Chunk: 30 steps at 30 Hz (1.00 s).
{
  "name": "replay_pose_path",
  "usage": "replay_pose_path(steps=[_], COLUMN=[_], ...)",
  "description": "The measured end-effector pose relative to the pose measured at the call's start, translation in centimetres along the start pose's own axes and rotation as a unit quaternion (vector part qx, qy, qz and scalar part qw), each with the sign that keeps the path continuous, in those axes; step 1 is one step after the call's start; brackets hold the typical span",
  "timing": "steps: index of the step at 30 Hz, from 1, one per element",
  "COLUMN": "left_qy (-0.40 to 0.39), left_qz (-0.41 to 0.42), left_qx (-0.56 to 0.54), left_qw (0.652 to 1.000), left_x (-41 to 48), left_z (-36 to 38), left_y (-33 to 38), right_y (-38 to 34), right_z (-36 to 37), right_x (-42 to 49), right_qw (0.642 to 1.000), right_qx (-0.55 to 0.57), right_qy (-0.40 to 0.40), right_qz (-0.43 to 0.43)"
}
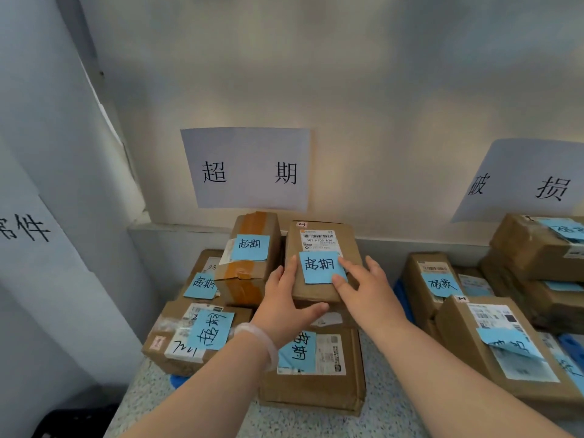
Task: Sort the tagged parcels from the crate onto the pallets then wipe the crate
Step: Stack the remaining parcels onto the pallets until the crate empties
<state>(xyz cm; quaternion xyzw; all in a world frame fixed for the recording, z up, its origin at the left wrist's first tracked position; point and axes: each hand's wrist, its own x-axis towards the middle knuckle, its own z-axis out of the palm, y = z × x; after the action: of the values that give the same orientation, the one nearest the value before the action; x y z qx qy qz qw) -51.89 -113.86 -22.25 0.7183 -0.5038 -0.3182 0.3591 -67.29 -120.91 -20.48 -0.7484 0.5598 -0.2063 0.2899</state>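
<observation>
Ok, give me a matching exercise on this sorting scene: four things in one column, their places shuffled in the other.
Things:
1. orange-taped parcel
2. barcode-label parcel
3. white bracelet
4. 破损 wall sign

Places:
A. on the left wrist
B. touched by left hand and right hand
C. on the wall, far right
D. just left of the parcel under the hands

Pairs: 1-D, 2-B, 3-A, 4-C.
</observation>
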Motion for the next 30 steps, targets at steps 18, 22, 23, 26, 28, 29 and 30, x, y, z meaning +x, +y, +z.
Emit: replay_pose_path(steps=[18,22,23,26,28,29,30], left_qy=[0.092,0.092,0.082,0.064,0.052,0.048,0.044], left_qz=[0.166,0.158,0.144,0.116,0.109,0.108,0.106], left_qx=[0.28,0.307,0.321,0.365,0.388,0.4,0.411], left_qw=[0.941,0.934,0.933,0.922,0.913,0.909,0.904], left_x=[-0.9,-0.3,0.0,0.9,1.6,1.9,2.1], left_z=[1.9,2.1,1.8,0.8,0.3,0.2,0.0], left_y=[-4.1,-4.1,-3.7,-2.4,-1.8,-1.6,-1.4], right_y=[4.3,4.6,4.3,3.0,2.2,1.9,1.6], right_z=[3.6,4.1,3.9,2.9,2.3,2.1,1.9], right_x=[-2.0,-1.6,-1.2,-0.1,0.5,0.6,0.7], right_qw=[0.963,0.954,0.954,0.953,0.948,0.946,0.944], right_qx=[-0.142,-0.209,-0.214,-0.243,-0.274,-0.286,-0.293], right_qy=[0.093,0.049,0.037,0.003,-0.017,-0.026,-0.032], right_qz=[-0.212,-0.211,-0.204,-0.18,-0.161,-0.154,-0.147])
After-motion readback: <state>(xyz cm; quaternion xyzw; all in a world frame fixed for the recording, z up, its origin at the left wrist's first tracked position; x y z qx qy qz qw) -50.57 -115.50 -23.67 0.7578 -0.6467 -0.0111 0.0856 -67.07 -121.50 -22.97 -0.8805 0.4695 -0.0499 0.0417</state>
